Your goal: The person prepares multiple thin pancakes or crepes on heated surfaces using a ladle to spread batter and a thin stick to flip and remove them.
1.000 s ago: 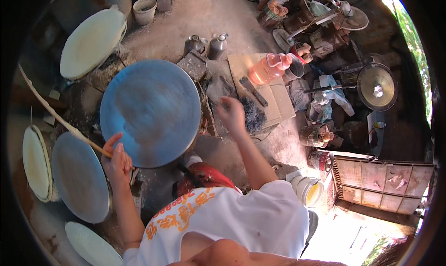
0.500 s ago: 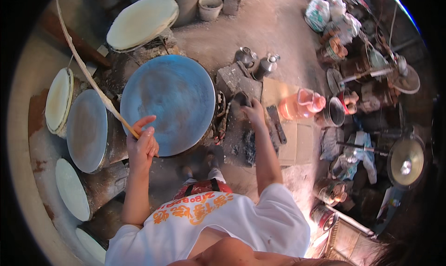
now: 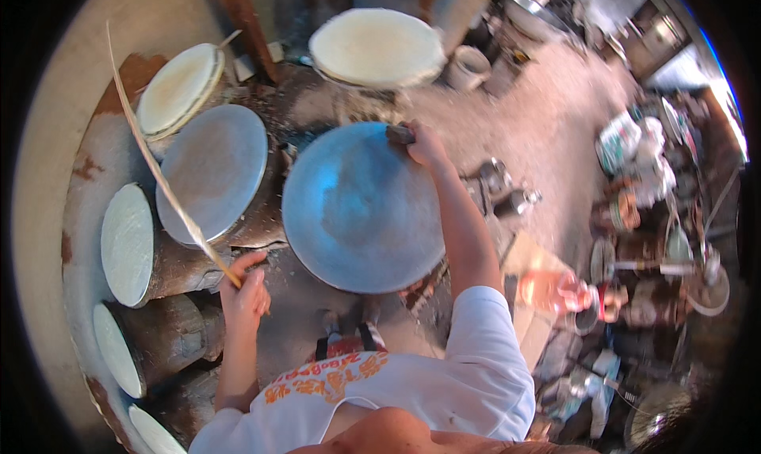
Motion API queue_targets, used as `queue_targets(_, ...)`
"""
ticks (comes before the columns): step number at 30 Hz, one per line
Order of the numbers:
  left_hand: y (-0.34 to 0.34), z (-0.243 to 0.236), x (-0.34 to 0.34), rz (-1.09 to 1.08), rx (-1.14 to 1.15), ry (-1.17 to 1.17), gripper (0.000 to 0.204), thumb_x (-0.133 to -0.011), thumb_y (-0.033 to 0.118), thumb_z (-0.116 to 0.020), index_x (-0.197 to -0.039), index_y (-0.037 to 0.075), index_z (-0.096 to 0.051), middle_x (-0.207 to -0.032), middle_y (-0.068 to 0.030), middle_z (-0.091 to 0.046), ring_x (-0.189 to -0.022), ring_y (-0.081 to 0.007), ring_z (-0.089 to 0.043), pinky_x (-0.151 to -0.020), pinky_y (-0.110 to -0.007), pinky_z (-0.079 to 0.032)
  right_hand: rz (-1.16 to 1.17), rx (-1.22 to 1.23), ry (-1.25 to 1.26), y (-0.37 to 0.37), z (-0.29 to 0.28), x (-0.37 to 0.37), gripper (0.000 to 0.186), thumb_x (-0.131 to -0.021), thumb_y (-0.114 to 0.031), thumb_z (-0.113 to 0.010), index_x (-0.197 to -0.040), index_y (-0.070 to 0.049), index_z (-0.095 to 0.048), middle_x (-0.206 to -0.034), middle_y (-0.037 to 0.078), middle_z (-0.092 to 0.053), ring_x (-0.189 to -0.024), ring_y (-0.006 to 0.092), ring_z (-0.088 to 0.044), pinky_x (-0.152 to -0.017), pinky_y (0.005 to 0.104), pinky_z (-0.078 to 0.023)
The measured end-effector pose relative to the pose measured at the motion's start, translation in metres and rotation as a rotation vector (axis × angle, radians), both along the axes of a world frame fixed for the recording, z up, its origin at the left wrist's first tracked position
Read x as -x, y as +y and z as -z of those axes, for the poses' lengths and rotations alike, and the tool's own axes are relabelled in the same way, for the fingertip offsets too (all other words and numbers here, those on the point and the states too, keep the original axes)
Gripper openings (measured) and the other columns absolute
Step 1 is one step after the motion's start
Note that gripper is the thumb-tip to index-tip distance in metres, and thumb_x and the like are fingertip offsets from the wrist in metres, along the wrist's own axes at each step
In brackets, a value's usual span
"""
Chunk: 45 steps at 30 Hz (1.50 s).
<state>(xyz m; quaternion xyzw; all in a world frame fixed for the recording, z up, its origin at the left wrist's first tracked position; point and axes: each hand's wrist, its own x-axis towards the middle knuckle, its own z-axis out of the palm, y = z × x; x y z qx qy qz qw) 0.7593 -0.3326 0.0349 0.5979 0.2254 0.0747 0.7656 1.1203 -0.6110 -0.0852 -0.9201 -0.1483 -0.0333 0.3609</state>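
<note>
A large round griddle [image 3: 357, 232] with a bluish, smoke-darkened surface stands in front of me. My right hand [image 3: 426, 146] reaches over its far right part, closed on a small dark pad [image 3: 399, 135] whose exact kind I cannot make out. The pad is at the griddle's far rim. Off the griddle's near left side, my left hand [image 3: 244, 295] grips the lower end of a long, thin, slightly curved wooden stick [image 3: 162, 181]. The stick slants up and away to the left, across a second, greyer griddle [image 3: 218, 165].
Drums topped with pale round discs [image 3: 127, 244] line the left wall, and another pale disc [image 3: 376, 46] stands beyond the griddle. To the right are metal jugs [image 3: 517, 203], a pinkish clear bottle [image 3: 547, 291] on cardboard [image 3: 527, 252], and plastic bags [image 3: 634, 149] among clutter.
My right hand has gone from the dark block area right of the griddle to the griddle's far edge, with the dark pad. My view has turned left; my left hand still holds the stick.
</note>
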Motion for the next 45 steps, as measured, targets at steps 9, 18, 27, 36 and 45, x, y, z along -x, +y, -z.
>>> queue_targets(9,0.041,-0.010,0.038,-0.272,-0.013,-0.081,0.023,-0.090,0.007,-0.050,-0.111,0.000,-0.055,-0.045,0.0052,-0.032,-0.033,-0.0040,-0.026,-0.035,-0.021,-0.026,-1.296,0.063,-0.060,0.184,0.018,0.154,0.032,-0.073,-0.004,-0.057,-0.105,-0.005,-0.054,-0.109,0.015,-0.056,-0.104,0.0320,-0.054,-0.085,0.0391,-0.045)
queue_targets(18,0.088,-0.006,0.050,-0.295,0.005,-0.055,0.023,-0.088,0.004,-0.053,-0.109,-0.003,-0.056,-0.044,0.0045,-0.034,-0.033,-0.0042,-0.028,-0.034,-0.022,-0.027,-0.741,-0.104,0.508,0.123,-0.049,0.246,0.035,-0.066,0.012,-0.057,-0.098,-0.002,-0.059,-0.108,0.013,-0.063,-0.092,0.0226,-0.059,-0.079,0.0273,-0.045)
queue_targets(27,0.213,-0.029,0.052,-0.272,-0.039,-0.184,0.025,-0.087,0.004,-0.053,-0.111,-0.003,-0.057,-0.045,0.0045,-0.035,-0.034,-0.0040,-0.029,-0.035,-0.021,-0.027,0.096,-0.715,-0.111,0.340,0.036,0.184,0.020,-0.075,0.008,-0.057,-0.093,0.000,-0.054,-0.110,0.017,-0.062,-0.101,0.0270,-0.059,-0.086,0.0310,-0.044)
queue_targets(36,0.297,-0.008,0.077,-0.562,0.035,-0.142,0.023,-0.087,0.003,-0.053,-0.109,-0.002,-0.056,-0.047,0.0043,-0.036,-0.033,-0.0039,-0.028,-0.033,-0.021,-0.025,-0.201,0.115,0.132,0.463,-0.018,-0.062,0.024,-0.070,-0.007,-0.057,-0.094,-0.002,-0.058,-0.094,0.022,-0.062,-0.097,0.0388,-0.058,-0.081,0.0407,-0.045)
queue_targets(45,0.287,-0.016,0.097,-0.832,-0.056,-0.086,0.027,-0.089,0.010,-0.052,-0.113,-0.002,-0.053,-0.047,0.0060,-0.032,-0.035,-0.0029,-0.025,-0.033,-0.019,-0.024,-1.490,0.313,0.097,0.622,-0.050,0.153,0.033,-0.078,-0.007,-0.060,-0.112,-0.008,-0.058,-0.108,0.014,-0.062,-0.098,0.0290,-0.060,-0.079,0.0406,-0.049)
